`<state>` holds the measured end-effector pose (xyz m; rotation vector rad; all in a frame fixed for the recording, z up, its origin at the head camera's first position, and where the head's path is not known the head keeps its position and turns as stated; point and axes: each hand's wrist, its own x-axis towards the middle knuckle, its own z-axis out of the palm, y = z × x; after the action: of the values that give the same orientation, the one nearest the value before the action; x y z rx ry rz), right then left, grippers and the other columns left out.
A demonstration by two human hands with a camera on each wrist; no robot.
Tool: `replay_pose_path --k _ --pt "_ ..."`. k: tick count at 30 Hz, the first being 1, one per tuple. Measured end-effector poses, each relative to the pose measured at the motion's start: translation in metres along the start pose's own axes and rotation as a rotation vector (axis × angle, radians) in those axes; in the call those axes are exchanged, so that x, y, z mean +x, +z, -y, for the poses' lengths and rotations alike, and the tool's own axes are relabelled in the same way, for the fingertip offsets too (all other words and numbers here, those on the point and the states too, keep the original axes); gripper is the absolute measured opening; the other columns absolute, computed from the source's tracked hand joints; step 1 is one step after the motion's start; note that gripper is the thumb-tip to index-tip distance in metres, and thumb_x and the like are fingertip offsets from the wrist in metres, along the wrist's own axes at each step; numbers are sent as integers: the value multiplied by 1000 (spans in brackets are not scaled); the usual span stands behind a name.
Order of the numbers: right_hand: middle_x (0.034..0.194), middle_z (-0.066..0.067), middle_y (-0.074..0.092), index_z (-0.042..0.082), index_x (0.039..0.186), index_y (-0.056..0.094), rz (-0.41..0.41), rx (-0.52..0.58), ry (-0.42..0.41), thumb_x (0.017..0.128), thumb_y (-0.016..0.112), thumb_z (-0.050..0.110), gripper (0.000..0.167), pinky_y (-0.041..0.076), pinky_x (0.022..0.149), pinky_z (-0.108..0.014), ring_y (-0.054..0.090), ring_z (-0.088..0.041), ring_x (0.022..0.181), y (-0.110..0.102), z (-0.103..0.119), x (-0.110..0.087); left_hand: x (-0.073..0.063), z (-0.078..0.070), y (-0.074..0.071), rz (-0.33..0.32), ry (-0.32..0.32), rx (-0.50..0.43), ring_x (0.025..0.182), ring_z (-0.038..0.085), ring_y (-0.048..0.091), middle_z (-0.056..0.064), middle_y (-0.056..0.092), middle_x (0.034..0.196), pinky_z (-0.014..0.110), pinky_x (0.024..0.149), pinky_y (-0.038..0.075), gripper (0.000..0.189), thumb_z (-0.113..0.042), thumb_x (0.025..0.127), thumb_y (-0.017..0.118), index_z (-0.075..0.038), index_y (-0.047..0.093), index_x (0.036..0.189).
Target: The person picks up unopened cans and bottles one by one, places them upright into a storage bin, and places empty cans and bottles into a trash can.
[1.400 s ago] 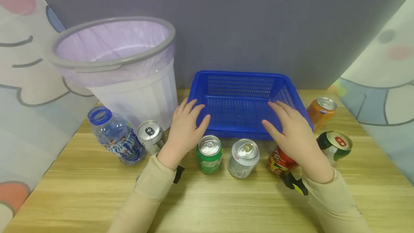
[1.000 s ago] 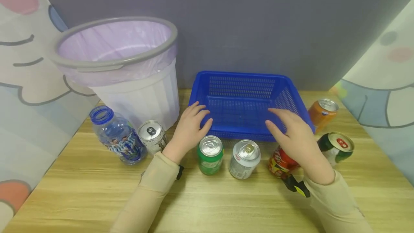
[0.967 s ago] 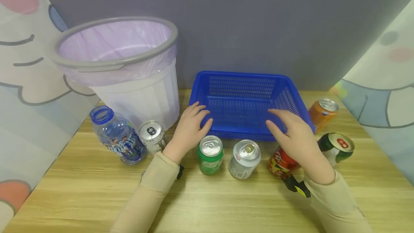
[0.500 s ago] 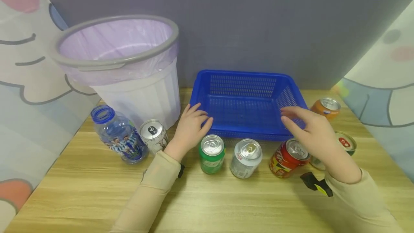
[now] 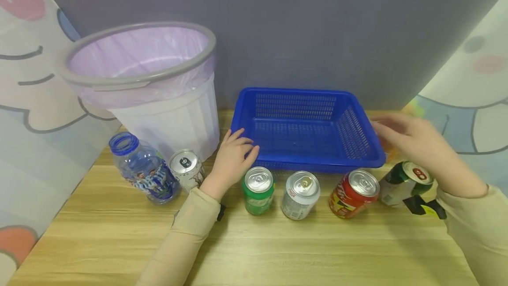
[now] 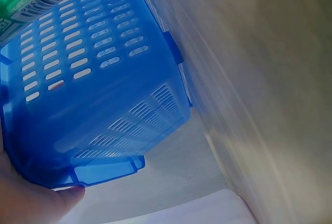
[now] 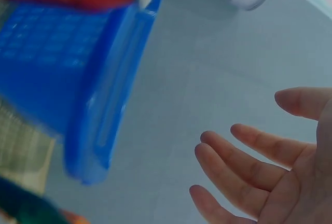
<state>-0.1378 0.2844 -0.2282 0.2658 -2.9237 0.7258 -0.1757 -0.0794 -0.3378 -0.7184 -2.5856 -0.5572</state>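
Note:
My left hand lies with loosely bent fingers at the near left corner of a blue plastic basket. In the left wrist view its thumb is at the basket rim. To the right of the basket, my right hand hovers over an orange can, which it mostly hides. Its fingers look spread with nothing between them in the right wrist view. A green can, a silver can, a red can and a dark green and white can stand in front.
A white bin with a purple liner stands at the back left. Before it are a clear bottle with a blue neck and a white-grey can. A grey panel closes off the back of the wooden table.
My right hand has moved right and away from me, from over the basket's right side to the orange can, uncovering the red can. The left hand has shifted slightly, then stayed at the basket corner.

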Motion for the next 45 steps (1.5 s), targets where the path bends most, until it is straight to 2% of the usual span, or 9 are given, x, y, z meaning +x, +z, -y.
replay_pose_path --k 2,4,7,11,17,26,32,37,45 --pt "121 -23 61 11 128 57 27 8 25 98 46 40 43 38 86 -62 58 -31 108 -2 -6 3 0 0 0 -3 3 -3 127 34 49 9 71 105 56 112 25 35 -27 96 49 -5 75 88" --pt "121 -28 59 5 129 55 51 -5 34 98 44 39 47 36 87 -66 49 -47 114 -4 -12 6 0 -1 1 -6 6 -5 127 34 49 9 71 105 56 112 26 35 -27 96 49 -5 75 88" --pt "124 -33 54 1 131 50 96 -44 57 99 41 40 51 36 85 -68 46 -52 114 -9 -19 12 0 -1 2 -9 7 -6 127 34 49 9 71 105 56 112 26 34 -27 96 49 -5 75 89" --pt "128 -35 49 -2 133 44 159 -119 82 99 38 43 58 36 85 -70 45 -55 114 -19 -27 21 1 0 3 -10 7 -4 127 33 49 8 71 105 55 112 25 34 -27 96 50 -5 75 89" --pt "125 -40 47 -9 133 40 189 -229 78 97 41 45 65 39 83 -68 48 -57 108 -25 -45 34 1 -2 2 -4 10 -12 127 34 50 9 71 105 56 112 26 34 -27 95 50 -5 75 89" --pt "126 -45 40 -13 133 36 252 -273 123 91 53 48 76 37 84 -70 44 -59 108 -26 -70 49 1 -4 3 0 12 -8 126 34 50 9 71 105 56 111 27 32 -26 95 51 -5 75 89" --pt "125 -47 39 -17 133 31 305 -320 101 89 59 42 79 39 82 -70 43 -63 107 -27 -81 55 1 -4 3 2 9 -6 127 33 50 8 71 105 55 112 27 33 -27 95 51 -6 75 89" --pt "122 -49 39 -20 132 28 368 -303 100 89 59 39 79 41 79 -69 41 -65 107 -27 -89 56 0 -3 3 -4 10 -7 127 33 50 8 71 105 55 112 26 33 -27 96 50 -6 75 89" --pt "124 -48 34 -18 134 24 432 -223 174 86 63 44 87 52 61 -55 46 -63 101 -22 -94 62 0 -3 0 -5 7 -3 127 33 50 8 71 105 55 112 26 33 -27 96 50 -5 75 89"
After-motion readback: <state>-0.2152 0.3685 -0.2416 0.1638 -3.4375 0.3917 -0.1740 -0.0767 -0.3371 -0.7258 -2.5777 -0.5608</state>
